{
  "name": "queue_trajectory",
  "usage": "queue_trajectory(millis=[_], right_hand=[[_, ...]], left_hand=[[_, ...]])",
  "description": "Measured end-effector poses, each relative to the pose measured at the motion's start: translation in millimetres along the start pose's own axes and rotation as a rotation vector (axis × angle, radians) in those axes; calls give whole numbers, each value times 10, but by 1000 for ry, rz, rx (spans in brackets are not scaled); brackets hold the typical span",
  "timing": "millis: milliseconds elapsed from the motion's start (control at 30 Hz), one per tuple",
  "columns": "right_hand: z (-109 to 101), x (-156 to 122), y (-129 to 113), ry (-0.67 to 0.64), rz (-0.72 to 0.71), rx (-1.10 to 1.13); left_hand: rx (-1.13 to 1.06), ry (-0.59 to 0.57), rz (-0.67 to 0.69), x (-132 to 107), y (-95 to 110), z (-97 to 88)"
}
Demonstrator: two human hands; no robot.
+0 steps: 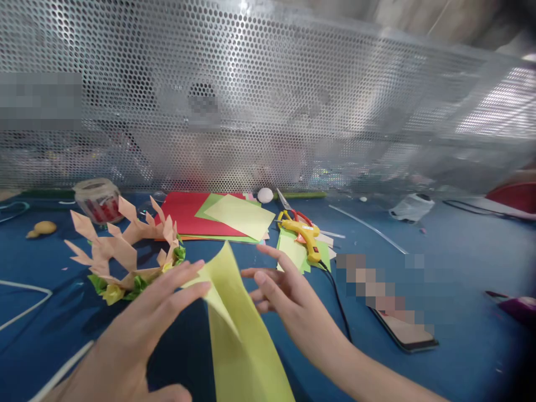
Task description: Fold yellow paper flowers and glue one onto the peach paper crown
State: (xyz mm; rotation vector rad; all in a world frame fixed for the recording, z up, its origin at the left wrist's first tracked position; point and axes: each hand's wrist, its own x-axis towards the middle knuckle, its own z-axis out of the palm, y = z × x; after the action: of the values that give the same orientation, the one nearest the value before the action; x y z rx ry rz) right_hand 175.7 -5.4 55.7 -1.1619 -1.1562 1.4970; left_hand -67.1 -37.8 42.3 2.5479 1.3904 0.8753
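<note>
A long sheet of yellow-green paper [247, 346] rises from the bottom edge in front of me, its upper left part folded over into a flap. My left hand [146, 324] has the flap's corner between two outstretched fingers, with the thumb lower down and apart from it. To the right of the paper is my right hand [288, 290], fingers spread and holding nothing, its fingertips close to the paper's edge; whether they touch it I cannot tell. Beyond my left hand a ring of folded peach paper [125, 245] with green and yellow paper pieces rests on the blue table [473, 251].
Behind the paper lie red sheets [180, 215] and a pale yellow sheet [243, 215]. A yellow glue gun [307, 237] with a black cord lies by scissors [285, 204]. A jar [98, 201] stands left, a phone [404, 329] right. A perforated metal screen [268, 111] closes the back.
</note>
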Motion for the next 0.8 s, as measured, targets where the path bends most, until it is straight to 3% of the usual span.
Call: queue_trajectory(millis=[100, 267, 633, 800], right_hand=[[-32, 74, 134, -43, 5, -55], [-66, 150, 274, -88, 92, -162], [-29, 304, 341, -213, 297, -452], [-31, 332, 292, -227, 332, -472]], left_hand=[[-80, -151, -9, 78, 22, 117], [-216, -257, -116, 206, 52, 226], [-113, -177, -20, 450, -15, 469], [-169, -245, 131, 580, -98, 560]])
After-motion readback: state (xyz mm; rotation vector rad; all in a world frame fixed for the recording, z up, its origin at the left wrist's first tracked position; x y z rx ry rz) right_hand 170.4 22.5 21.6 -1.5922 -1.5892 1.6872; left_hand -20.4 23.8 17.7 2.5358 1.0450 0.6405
